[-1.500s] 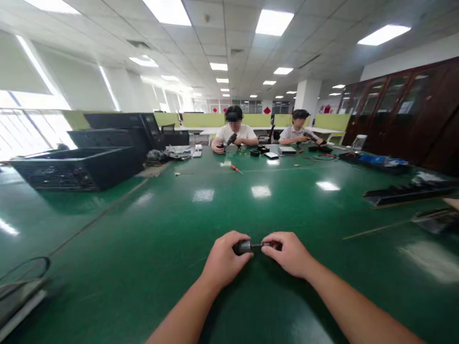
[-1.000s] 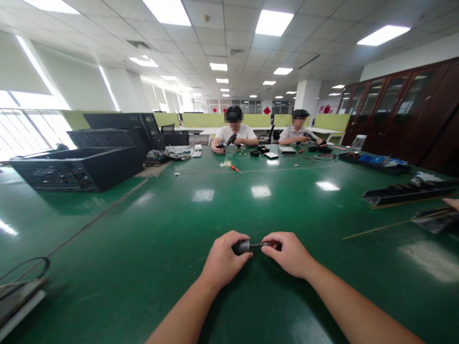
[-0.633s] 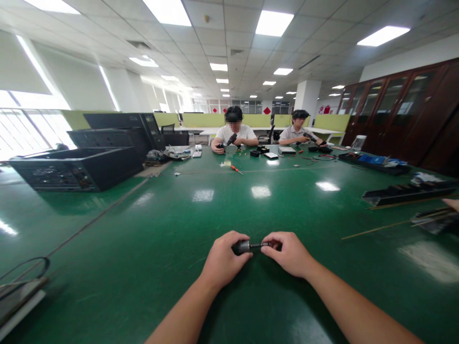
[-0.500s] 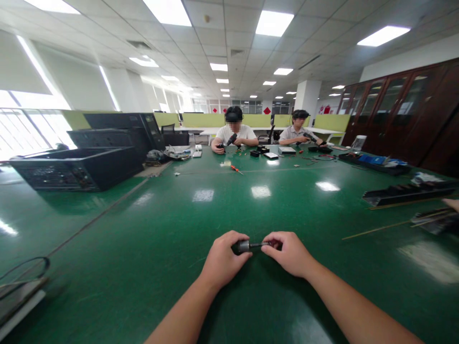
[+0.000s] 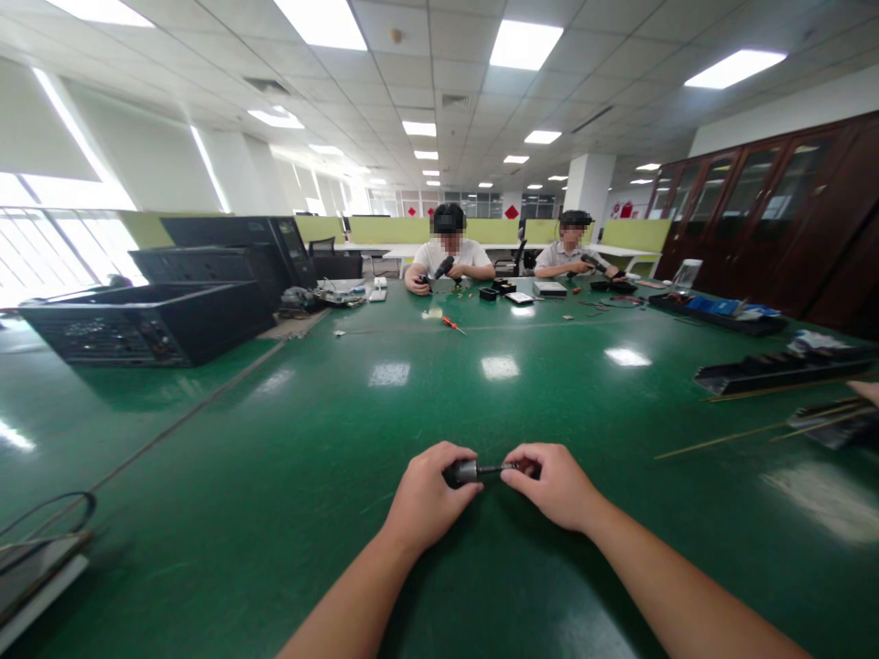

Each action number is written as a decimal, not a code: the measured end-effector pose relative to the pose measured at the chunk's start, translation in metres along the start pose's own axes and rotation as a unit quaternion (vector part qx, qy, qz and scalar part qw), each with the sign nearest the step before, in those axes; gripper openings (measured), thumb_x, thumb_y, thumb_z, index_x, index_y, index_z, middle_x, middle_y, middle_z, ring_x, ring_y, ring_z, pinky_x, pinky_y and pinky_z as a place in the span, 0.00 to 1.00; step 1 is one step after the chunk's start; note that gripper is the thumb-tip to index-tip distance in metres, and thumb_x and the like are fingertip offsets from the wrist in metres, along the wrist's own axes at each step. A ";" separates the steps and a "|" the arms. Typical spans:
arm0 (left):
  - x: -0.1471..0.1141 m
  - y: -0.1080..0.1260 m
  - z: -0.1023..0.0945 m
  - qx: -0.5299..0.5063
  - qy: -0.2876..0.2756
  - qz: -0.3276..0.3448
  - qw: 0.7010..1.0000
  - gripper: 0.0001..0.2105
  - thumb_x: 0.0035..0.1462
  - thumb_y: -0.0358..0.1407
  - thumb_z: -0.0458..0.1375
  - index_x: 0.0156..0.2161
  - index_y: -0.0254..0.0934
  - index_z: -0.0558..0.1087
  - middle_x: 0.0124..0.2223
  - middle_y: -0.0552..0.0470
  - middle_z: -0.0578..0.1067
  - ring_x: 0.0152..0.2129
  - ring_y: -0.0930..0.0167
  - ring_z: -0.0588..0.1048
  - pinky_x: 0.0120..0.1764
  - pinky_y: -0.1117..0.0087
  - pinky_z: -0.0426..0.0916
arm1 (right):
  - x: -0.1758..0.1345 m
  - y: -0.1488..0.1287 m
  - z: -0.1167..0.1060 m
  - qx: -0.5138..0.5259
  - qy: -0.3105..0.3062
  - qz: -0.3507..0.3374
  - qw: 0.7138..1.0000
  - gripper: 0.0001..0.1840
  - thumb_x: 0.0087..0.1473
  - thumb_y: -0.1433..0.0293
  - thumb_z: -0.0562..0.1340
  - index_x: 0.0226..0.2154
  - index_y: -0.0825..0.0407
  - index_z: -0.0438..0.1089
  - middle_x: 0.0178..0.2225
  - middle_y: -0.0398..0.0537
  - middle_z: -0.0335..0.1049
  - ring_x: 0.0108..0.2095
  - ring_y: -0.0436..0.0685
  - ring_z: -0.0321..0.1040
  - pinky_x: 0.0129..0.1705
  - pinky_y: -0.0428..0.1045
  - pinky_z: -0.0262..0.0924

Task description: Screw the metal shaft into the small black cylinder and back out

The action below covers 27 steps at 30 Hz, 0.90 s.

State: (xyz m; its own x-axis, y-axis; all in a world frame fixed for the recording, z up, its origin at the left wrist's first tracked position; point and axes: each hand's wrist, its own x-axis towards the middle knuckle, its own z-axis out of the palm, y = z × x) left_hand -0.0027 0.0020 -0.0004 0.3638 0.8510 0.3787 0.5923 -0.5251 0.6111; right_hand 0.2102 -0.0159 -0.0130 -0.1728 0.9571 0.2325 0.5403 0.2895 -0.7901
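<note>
Lying lower left: flat grey piece (image 5: 41,572), black cable over it, cut by frame edge.
Case (image 5: 144,320): black, open-topped, on green table (image 5: 309,430).
Left hand (image 5: 434,494): wrapped round dark body of cylindrical tool (image 5: 468,471); grey collar showing past fingertips.
Screwdriver (image 5: 450,322): orange handle, well beyond both hands.
Tool position: between the hands, near side of table, roughly level, thin shaft pointing right. Touching tabletop or not, cannot tell.
Right hand (image 5: 559,485): narrow pinch, thumb and fingers on shaft's end, tip partly hidden.
Right side: thin rod (image 5: 721,442), long black part (image 5: 728,377), another person's hand (image 5: 868,392) at edge.
</note>
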 end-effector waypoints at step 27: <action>0.000 -0.001 0.000 0.005 0.007 0.000 1.000 0.13 0.45 0.30 0.65 0.39 0.41 0.77 0.37 0.51 0.78 0.36 0.65 0.76 0.41 0.65 0.69 | 0.000 0.000 -0.001 -0.005 0.020 0.018 1.000 0.09 0.50 0.65 0.63 0.31 0.53 0.76 0.25 0.46 0.74 0.26 0.53 0.68 0.29 0.46 0.59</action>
State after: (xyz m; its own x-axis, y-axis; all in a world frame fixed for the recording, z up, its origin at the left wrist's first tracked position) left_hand -0.0031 0.0023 -0.0009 0.3540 0.8513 0.3873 0.6001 -0.5243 0.6041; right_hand 0.2110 -0.0154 -0.0125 -0.1199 0.9664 0.2273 0.5545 0.2551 -0.7921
